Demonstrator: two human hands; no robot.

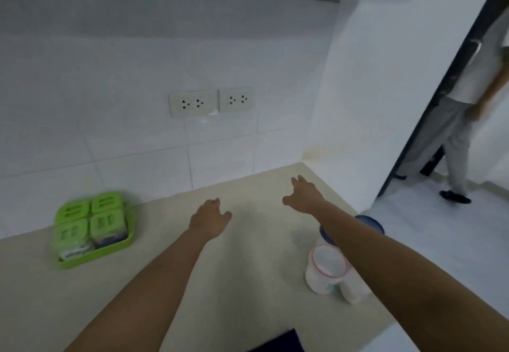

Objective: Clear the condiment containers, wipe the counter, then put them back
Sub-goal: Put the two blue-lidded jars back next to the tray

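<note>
A green tray (110, 250) with several green-lidded condiment containers (106, 216) sits on the beige counter (248, 282) at the left, near the tiled wall. At the right edge stand a clear tub with a red-rimmed lid (326, 269), a second white tub (354, 292) beside it, and a blue-lidded container (370, 222) partly hidden by my right forearm. My left hand (209, 218) hovers over the middle of the counter, fingers relaxed, holding nothing. Near the back right corner, my right hand (304, 194) reaches forward, fingers spread, empty.
Two double wall sockets (212, 102) are set in the tiled wall above the counter. The counter ends at the right by a doorway, where another person's legs (451, 142) stand on the white floor. A dark blue thing (281, 342) shows at the front edge.
</note>
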